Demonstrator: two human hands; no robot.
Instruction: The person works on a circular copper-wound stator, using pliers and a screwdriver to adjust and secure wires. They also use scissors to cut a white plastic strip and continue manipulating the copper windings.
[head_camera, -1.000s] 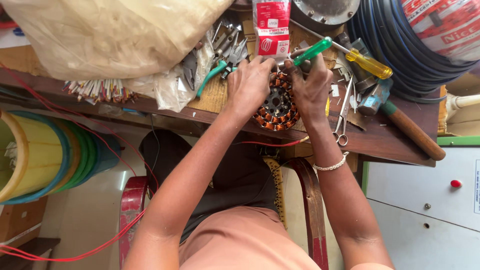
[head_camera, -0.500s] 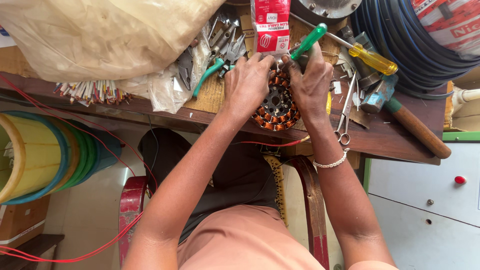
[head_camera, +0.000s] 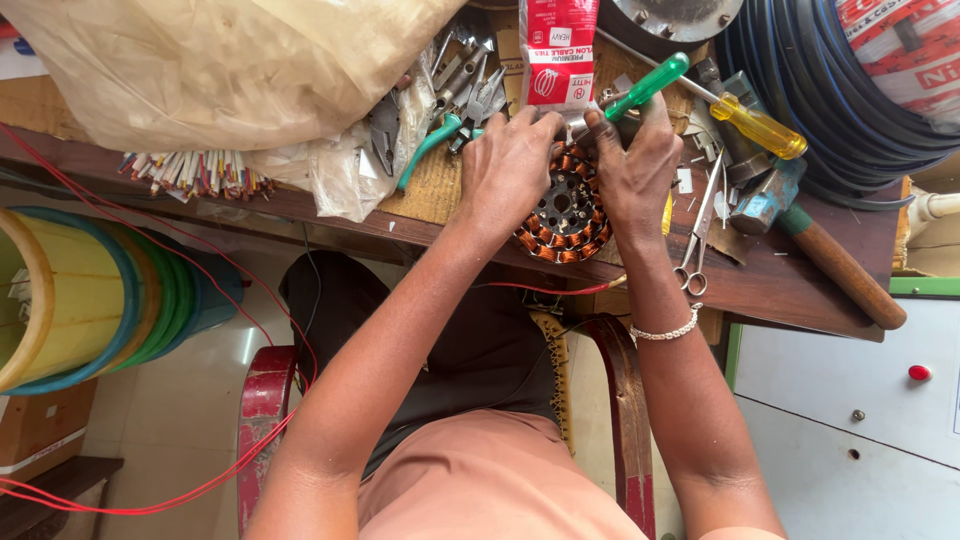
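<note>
A round motor stator (head_camera: 566, 215) with copper wire coils lies flat on the wooden workbench (head_camera: 800, 290) near its front edge. My left hand (head_camera: 507, 168) covers its left side, fingers curled on the far rim. My right hand (head_camera: 637, 165) grips its right side; a pale bead bracelet sits on that wrist. Both sets of fingertips meet at the stator's far edge, where what they pinch is hidden. A green-handled screwdriver (head_camera: 647, 86) lies just beyond my right fingers.
Pliers and tools (head_camera: 455, 95) lie behind the stator, beside a red and white packet (head_camera: 558, 50). Scissors (head_camera: 697, 235), a yellow-handled screwdriver (head_camera: 755, 124) and a hammer (head_camera: 830, 255) lie to the right. A big plastic bag (head_camera: 210, 65) fills the left. Red wire (head_camera: 180, 300) hangs below.
Both hands have stayed on the stator, with only small finger shifts at its far rim. The view has drifted slightly.
</note>
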